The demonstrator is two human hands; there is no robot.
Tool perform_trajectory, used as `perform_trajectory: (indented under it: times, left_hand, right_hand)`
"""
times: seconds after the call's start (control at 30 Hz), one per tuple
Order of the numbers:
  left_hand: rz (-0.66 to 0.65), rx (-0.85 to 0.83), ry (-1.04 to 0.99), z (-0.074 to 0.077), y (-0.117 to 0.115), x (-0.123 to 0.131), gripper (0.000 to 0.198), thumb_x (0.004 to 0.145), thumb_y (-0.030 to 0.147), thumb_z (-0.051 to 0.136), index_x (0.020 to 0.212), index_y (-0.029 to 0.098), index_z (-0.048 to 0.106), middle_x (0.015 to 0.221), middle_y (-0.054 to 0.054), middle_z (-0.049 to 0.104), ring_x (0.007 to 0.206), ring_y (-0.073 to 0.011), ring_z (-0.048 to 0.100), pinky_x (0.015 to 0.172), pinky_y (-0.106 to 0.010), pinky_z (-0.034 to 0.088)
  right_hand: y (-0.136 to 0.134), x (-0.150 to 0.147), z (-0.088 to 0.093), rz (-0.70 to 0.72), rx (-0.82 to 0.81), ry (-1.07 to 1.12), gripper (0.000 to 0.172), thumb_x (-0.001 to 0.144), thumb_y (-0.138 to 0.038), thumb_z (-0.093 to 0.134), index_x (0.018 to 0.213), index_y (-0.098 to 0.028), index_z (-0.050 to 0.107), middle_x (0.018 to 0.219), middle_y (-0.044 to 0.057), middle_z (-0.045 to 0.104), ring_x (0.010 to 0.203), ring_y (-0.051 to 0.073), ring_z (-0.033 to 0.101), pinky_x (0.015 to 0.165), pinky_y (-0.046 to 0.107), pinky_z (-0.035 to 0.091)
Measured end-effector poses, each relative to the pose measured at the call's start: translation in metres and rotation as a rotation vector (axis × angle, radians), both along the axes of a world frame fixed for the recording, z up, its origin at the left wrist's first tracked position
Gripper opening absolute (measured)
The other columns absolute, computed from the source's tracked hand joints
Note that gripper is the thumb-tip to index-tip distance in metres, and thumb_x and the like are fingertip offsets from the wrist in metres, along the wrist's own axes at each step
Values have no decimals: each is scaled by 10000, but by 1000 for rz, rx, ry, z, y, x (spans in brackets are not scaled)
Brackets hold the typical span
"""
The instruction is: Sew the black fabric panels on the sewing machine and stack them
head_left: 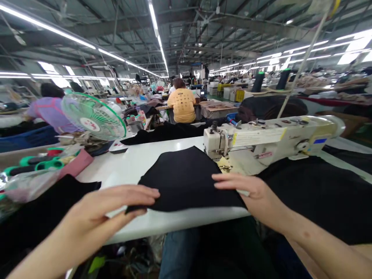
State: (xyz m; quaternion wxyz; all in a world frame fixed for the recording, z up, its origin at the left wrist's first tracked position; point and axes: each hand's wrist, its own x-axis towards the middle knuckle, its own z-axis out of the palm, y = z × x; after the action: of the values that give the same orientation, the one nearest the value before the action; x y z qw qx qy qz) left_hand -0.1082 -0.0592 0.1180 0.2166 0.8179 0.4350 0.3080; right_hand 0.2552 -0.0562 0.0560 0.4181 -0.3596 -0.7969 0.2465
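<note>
A black fabric piece (186, 178) lies flat on the white sewing table, its narrow end pointing away from me. At its near left corner my left hand (116, 203) grips the edge, fingers above and thumb below. My right hand (247, 192) rests along the right edge with fingers stretched out flat; its thumb is partly hidden. Just beyond that hand stands a white sewing machine (267, 135), its needle area and metal guide (224, 167) close to the fabric's right side.
More black fabric lies at the right (319, 193), at the left (52, 201) and behind the table's far edge (171, 133). A green-rimmed fan (94, 116) and thread cones (43, 162) stand left. A person in yellow (183, 104) sits ahead.
</note>
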Motion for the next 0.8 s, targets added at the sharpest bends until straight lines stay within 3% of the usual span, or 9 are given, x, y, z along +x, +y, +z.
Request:
perform_trajectory:
  times: [0.07,0.13,0.27,0.33,0.43,0.5,0.63,0.7,0.8]
  left_hand:
    - [-79,-105,58,-36,-21,12,235,850,269,656,1001,387,791,1067,9,781,976,-218,739,899,-286,579]
    - [-71,-233,71,-66,-37,18,275,855,243,641,1035,395,782,1086,4,776,988,-218,739,905,-278,575]
    - [8,-401,68,-91,-43,22,226,860,295,623,995,372,787,976,-2,793,881,-222,745,825,-269,575]
    - [80,-432,42,-90,-24,28,192,866,367,599,814,293,768,757,-6,758,694,-207,709,662,-252,547]
    - [249,-352,51,-91,29,46,367,862,451,566,568,232,547,498,26,533,490,-170,541,512,-257,403]
    - [372,-248,173,-99,71,58,387,878,446,532,565,230,464,509,26,473,520,-173,497,545,-275,357]
    - [518,-190,360,-128,141,74,232,869,323,544,664,218,512,744,-56,596,747,-236,570,661,-320,374]
    - [520,-207,350,-142,161,77,143,815,256,605,706,205,528,853,-92,618,832,-255,586,703,-330,394]
    - [485,-250,321,-155,170,75,154,752,172,640,694,210,502,776,-62,601,772,-235,585,705,-328,410]
  right_hand:
    - [-19,5,-40,82,-164,-78,468,868,-49,490,1165,-310,740,1244,17,713,1194,208,642,1061,397,496]
    - [-38,8,-64,100,-320,-152,550,822,-16,484,1208,-327,720,1264,3,701,1220,208,626,1093,396,469]
    - [-52,11,-67,108,-533,-222,441,866,-105,552,1198,-339,724,1239,-7,715,1165,230,655,1026,346,497]
    - [-36,8,-61,14,-556,-212,242,934,-251,554,1049,-280,764,1022,11,771,943,224,712,820,304,545]
    - [11,-5,-65,-255,-472,-217,345,939,-408,551,665,-217,637,597,-21,619,587,176,583,534,272,406]
    - [47,-15,-74,-386,-404,-228,369,907,-403,583,590,-220,535,560,-31,544,577,167,531,550,278,363]
    - [97,-31,-99,-523,-384,-217,174,870,-294,596,714,-218,612,735,20,646,745,211,596,679,307,399]
    - [105,-36,-109,-570,-383,-207,107,854,-253,593,764,-218,638,780,44,661,805,235,611,729,330,417]
    - [101,-38,-117,-563,-363,-161,110,840,-227,592,737,-222,632,828,67,650,911,266,614,842,379,435]
